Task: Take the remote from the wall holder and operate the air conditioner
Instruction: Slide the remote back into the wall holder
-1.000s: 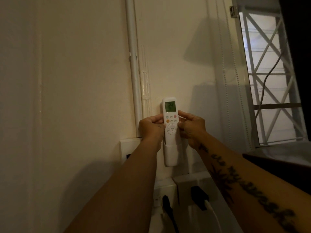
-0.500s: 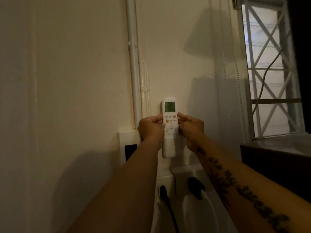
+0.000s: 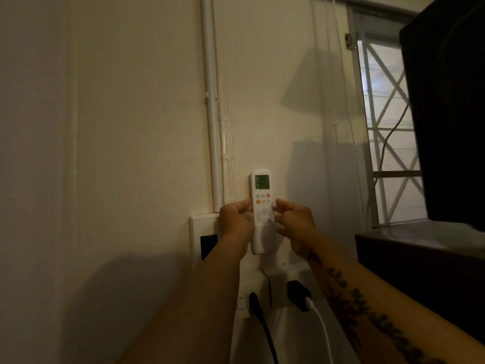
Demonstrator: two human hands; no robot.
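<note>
Both my left hand and right hand pinch the remote, seated in its wall holder; next, lift straight up

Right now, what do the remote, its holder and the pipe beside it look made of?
Remote: white plastic, smooth, with a lit green screen and small coloured buttons.
Holder: white moulded plastic, probably; plain satin face.
Pipe: painted white, smooth; plastic or metal, cannot tell.
</note>
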